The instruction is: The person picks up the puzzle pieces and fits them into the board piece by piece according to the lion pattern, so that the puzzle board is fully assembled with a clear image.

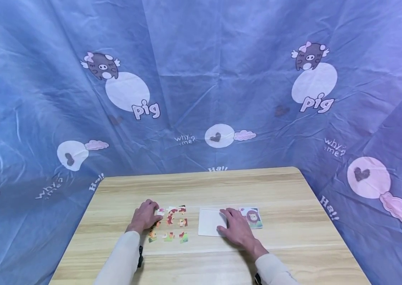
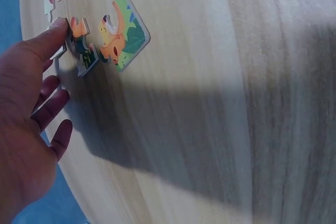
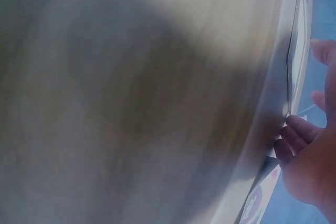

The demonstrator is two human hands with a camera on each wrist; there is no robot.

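My left hand (image 1: 145, 215) is at the upper left corner of a group of jigsaw puzzle pieces (image 1: 183, 222) on the table. Its thumb and index finger pinch a puzzle piece (image 1: 161, 212) with a pinkish print. The left wrist view shows the thumb tip close to an orange and green piece (image 2: 83, 45), with a corner piece (image 2: 128, 38) of an orange animal beside it. My right hand (image 1: 236, 227) lies over the right end of a white rectangular board (image 1: 209, 222), fingers spread. A picture card with a lion (image 1: 253, 217) is partly hidden behind that hand.
The pieces lie in loose rows with gaps between them, left of the white board. A wood-grain table (image 1: 219, 263) carries everything. Blue printed cloth (image 1: 186, 95) hangs behind its far edge and along both sides.
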